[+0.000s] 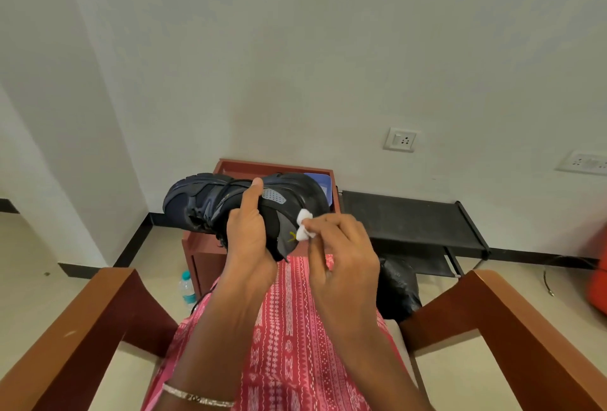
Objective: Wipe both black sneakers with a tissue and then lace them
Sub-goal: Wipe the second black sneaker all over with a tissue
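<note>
My left hand (247, 233) grips a black sneaker (295, 195) in the air above my lap, thumb up along its side near a grey patch. My right hand (340, 248) pinches a small white tissue (303, 225) and presses it against that sneaker's side, near a yellow mark. A second dark sneaker (193, 202) lies on its side on the red-brown wooden table (203, 246), just left of the held one. Its laces are loose and partly hidden behind my left hand.
I sit in a chair with wooden armrests (98, 318) on both sides. A black metal rack (410, 216) stands right of the table, a black bag (397, 289) under it. A plastic water bottle (187, 287) stands on the floor. A blue item (320, 180) lies on the table behind the sneaker.
</note>
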Demonstrator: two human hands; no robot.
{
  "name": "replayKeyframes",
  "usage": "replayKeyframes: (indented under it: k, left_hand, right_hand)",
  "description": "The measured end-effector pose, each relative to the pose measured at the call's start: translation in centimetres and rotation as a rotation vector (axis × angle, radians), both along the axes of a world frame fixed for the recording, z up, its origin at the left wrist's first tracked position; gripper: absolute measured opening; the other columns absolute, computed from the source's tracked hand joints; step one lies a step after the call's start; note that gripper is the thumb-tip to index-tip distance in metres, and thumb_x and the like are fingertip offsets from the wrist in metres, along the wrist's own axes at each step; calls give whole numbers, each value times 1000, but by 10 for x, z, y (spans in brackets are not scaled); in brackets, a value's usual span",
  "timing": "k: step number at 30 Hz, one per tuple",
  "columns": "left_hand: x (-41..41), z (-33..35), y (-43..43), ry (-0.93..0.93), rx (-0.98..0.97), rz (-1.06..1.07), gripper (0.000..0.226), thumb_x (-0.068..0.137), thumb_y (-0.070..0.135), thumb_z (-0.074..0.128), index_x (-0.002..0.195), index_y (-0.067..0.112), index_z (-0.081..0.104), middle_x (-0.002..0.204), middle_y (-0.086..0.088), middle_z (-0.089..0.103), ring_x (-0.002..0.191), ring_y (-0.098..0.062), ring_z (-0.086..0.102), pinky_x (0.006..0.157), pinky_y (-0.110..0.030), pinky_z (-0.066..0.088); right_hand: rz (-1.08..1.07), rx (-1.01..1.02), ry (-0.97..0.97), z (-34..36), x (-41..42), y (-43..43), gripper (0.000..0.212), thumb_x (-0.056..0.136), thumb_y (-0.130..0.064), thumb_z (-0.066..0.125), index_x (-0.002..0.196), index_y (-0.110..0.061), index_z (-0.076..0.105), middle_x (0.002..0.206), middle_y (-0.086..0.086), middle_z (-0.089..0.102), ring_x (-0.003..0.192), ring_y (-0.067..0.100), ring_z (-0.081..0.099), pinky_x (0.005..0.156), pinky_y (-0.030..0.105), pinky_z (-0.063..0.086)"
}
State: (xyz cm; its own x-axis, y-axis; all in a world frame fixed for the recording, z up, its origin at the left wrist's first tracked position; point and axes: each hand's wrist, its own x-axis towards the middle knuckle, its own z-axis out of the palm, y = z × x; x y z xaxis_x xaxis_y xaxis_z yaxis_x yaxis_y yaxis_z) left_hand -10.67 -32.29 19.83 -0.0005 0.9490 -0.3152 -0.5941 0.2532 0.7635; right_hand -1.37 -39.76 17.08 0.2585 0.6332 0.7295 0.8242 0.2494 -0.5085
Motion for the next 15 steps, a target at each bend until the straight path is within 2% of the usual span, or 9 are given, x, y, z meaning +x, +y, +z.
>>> replayKeyframes:
  k: [3,6,8,10,12,13,15]
  left_hand:
    - [2,1,-1,4,2,-23,37,94,36,65,106,1,68,108,-19,74,93,-34,73,90,-53,57]
    - [6,1,-4,21,24,-53,31,95,33,64,96,3,69,98,-17,73,80,-28,72,78,-44,58]
    - [8,0,-6,27,30,-72,27,95,32,63,92,5,68,95,-18,70,78,-28,69,73,-40,55]
    - [8,-1,-6,25,26,-73,28,96,32,63,91,5,69,95,-17,70,75,-26,70,70,-38,55]
    - [5,-1,-5,19,15,-53,30,95,33,64,100,4,69,99,-17,73,74,-25,72,67,-36,57]
    - [3,-1,-4,14,10,-47,34,94,34,66,106,3,68,104,-19,73,76,-26,73,68,-38,58]
    - [0,-1,-3,14,11,-38,34,94,33,65,105,1,68,107,-19,74,80,-29,73,76,-43,59]
  right_hand:
    - [8,21,11,6,6,6,21,85,0,73,101,-13,75,98,-5,63,92,10,58,81,19,49]
    - [34,13,-43,23,7,22,18,88,-5,69,103,-13,75,98,-3,63,91,14,56,77,22,46]
    - [3,-17,-124,30,8,34,19,88,-3,68,103,-12,76,99,-1,65,93,16,56,76,22,46]
    - [-16,-16,-165,32,9,42,21,87,-1,68,103,-11,76,100,1,67,95,19,56,76,22,45]
    - [-7,16,-183,29,7,38,21,88,-2,62,103,-10,76,100,2,66,94,20,56,77,22,45]
    - [3,38,-192,23,7,32,22,90,-4,59,103,-9,75,100,3,66,94,20,55,77,25,46]
    - [22,71,-188,9,11,19,21,89,0,59,102,-7,74,101,4,66,94,21,57,79,30,49]
